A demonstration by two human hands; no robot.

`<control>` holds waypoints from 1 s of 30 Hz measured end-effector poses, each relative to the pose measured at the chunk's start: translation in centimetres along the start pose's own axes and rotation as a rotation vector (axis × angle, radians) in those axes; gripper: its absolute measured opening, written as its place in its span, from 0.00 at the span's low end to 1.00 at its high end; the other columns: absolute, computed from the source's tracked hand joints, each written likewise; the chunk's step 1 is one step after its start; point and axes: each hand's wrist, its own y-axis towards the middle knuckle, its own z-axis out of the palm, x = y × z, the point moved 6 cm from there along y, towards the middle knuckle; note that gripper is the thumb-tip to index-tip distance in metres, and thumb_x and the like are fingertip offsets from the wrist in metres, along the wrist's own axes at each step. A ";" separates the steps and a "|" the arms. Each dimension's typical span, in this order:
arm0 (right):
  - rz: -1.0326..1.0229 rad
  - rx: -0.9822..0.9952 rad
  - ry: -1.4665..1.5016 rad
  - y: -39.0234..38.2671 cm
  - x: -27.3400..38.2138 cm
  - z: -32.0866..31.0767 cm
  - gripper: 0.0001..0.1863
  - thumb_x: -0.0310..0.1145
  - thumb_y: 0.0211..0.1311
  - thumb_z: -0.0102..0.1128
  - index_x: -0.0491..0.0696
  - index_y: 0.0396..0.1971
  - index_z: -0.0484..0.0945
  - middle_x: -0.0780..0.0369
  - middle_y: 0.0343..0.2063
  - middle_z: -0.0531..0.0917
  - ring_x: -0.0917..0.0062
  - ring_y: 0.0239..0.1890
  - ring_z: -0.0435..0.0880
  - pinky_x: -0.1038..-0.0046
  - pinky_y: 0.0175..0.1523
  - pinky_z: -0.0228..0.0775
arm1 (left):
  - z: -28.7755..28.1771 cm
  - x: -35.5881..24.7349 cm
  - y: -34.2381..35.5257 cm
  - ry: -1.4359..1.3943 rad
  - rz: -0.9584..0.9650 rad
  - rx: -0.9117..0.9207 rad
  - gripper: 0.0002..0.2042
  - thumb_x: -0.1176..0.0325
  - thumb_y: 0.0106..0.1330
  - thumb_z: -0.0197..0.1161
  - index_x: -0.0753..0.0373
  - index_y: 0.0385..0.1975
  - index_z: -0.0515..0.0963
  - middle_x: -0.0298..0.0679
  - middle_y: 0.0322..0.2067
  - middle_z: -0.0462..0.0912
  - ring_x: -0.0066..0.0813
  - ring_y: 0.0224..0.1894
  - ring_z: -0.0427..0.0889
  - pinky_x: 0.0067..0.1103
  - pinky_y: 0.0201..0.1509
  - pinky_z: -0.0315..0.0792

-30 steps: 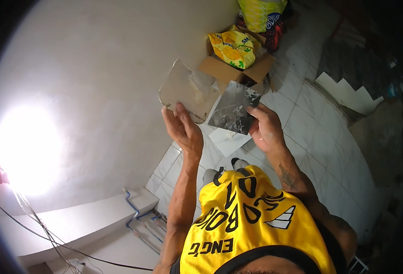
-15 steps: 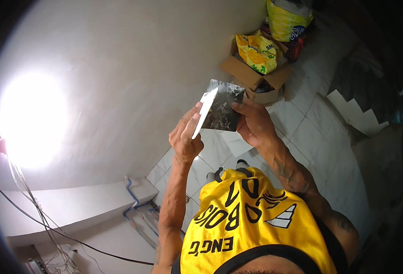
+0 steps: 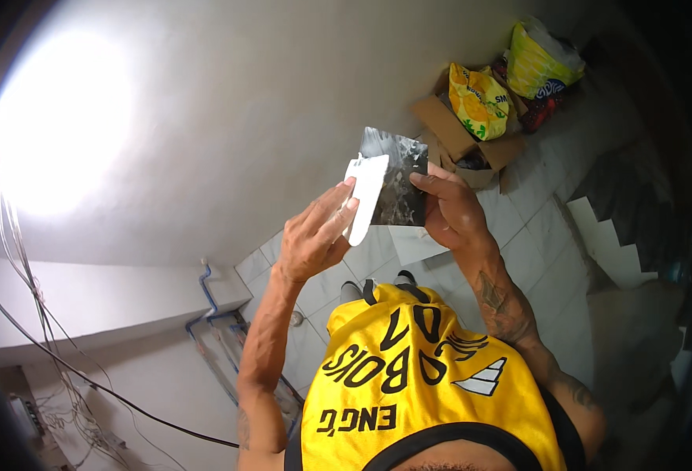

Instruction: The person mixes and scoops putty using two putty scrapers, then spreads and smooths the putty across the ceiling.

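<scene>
My right hand (image 3: 449, 210) grips a dark, marbled square tile (image 3: 397, 169) by its right edge, holding it up in front of the white wall. My left hand (image 3: 315, 234) holds a second tile (image 3: 365, 195) edge-on, its pale side showing, with the fingers stretched along it. The pale tile rests against the left part of the dark one. Both hands are raised at chest height above my yellow shirt.
An open cardboard box (image 3: 457, 133) stands on the tiled floor (image 3: 534, 235) by the wall, with yellow plastic bags (image 3: 479, 98) in and behind it. Steps (image 3: 636, 212) rise at the right. Blue pipes (image 3: 209, 310) and loose cables (image 3: 63, 369) run at lower left.
The view has swung so the hands sit more to the right. My left hand has turned its tile edge-on and brought it against the dark tile.
</scene>
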 end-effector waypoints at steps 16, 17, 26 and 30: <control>0.033 -0.024 0.015 0.6 -1.3 1.1 0.17 0.26 0.67 0.50 0.39 0.54 0.70 0.57 0.49 0.80 0.72 0.52 0.80 0.68 0.60 0.72 | -1.2 2.4 -2.1 0.167 -0.100 0.035 0.35 0.82 0.48 0.70 0.44 0.58 0.72 0.34 0.59 0.76 0.40 0.59 0.77 0.30 0.57 0.77; 0.038 -0.029 0.025 0.7 -1.4 1.2 0.17 0.25 0.67 0.50 0.39 0.54 0.70 0.57 0.50 0.80 0.72 0.52 0.80 0.67 0.60 0.72 | -1.3 2.4 -2.0 0.173 -0.086 0.019 0.36 0.83 0.47 0.69 0.43 0.58 0.72 0.33 0.59 0.76 0.40 0.58 0.78 0.30 0.57 0.77; 0.024 -0.015 0.070 0.7 -1.5 2.0 0.16 0.24 0.67 0.48 0.38 0.53 0.69 0.55 0.50 0.78 0.70 0.52 0.80 0.66 0.61 0.72 | -2.3 3.6 -2.4 0.232 -0.051 -0.031 0.37 0.88 0.47 0.63 0.43 0.58 0.74 0.33 0.58 0.77 0.39 0.57 0.78 0.30 0.55 0.78; 0.040 -0.008 0.076 0.7 -1.8 2.2 0.16 0.23 0.66 0.47 0.38 0.53 0.69 0.55 0.51 0.78 0.69 0.52 0.80 0.66 0.61 0.72 | -2.7 3.8 -2.9 0.251 -0.056 -0.008 0.36 0.88 0.47 0.63 0.44 0.57 0.74 0.32 0.57 0.78 0.40 0.57 0.79 0.29 0.55 0.77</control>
